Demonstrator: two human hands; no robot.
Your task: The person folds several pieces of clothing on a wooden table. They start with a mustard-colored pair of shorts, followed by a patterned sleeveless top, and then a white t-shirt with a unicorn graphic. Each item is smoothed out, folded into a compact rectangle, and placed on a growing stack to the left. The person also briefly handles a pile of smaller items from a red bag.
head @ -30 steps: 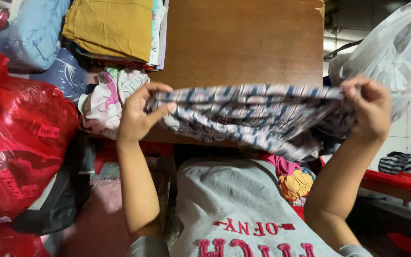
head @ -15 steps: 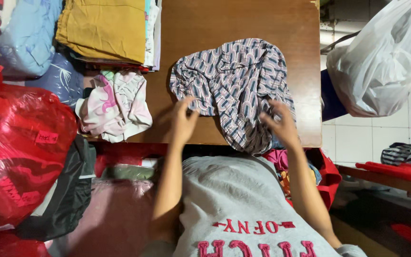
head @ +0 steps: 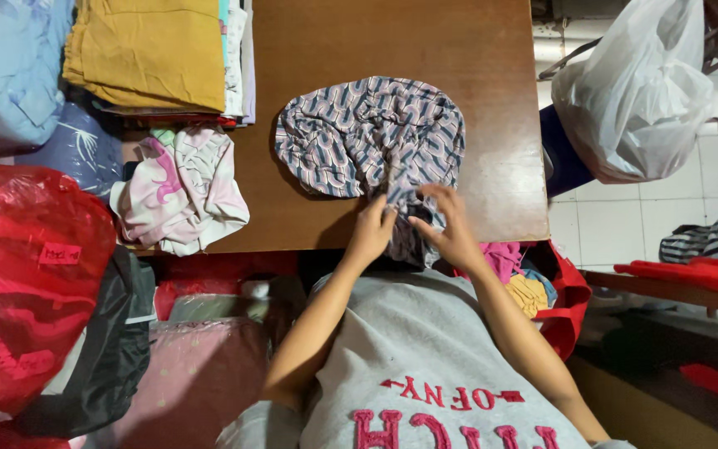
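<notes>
Hands first: I see my left hand [head: 370,232] and my right hand [head: 452,230] side by side at the near edge of the wooden table [head: 359,37], both on the patterned garment [head: 371,137]. The left hand lies on the cloth with its fingers bent, pressing or pinching the fabric near the hem; I cannot tell whether it has a true grip. The right hand has its fingers spread and curled over a bunched fold of the same cloth, grasping it loosely. The two hands are close together with only a narrow strip of fabric between them.

The garment is grey-blue with a wavy striped print. It lies crumpled in a rounded heap on the middle of the table, and its lower part hangs over the near edge beneath my hands.

To the left of it on the table sits a crumpled pink and white floral garment [head: 180,187], apart from the striped one. Behind that is a stack of folded clothes topped by a mustard-yellow piece [head: 147,50]. A large red plastic bag [head: 27,283] fills the left side, below table level. A white plastic bag [head: 637,96] hangs at the right, beyond the table's edge. I wear a grey shirt [head: 425,357] with red lettering.
</notes>
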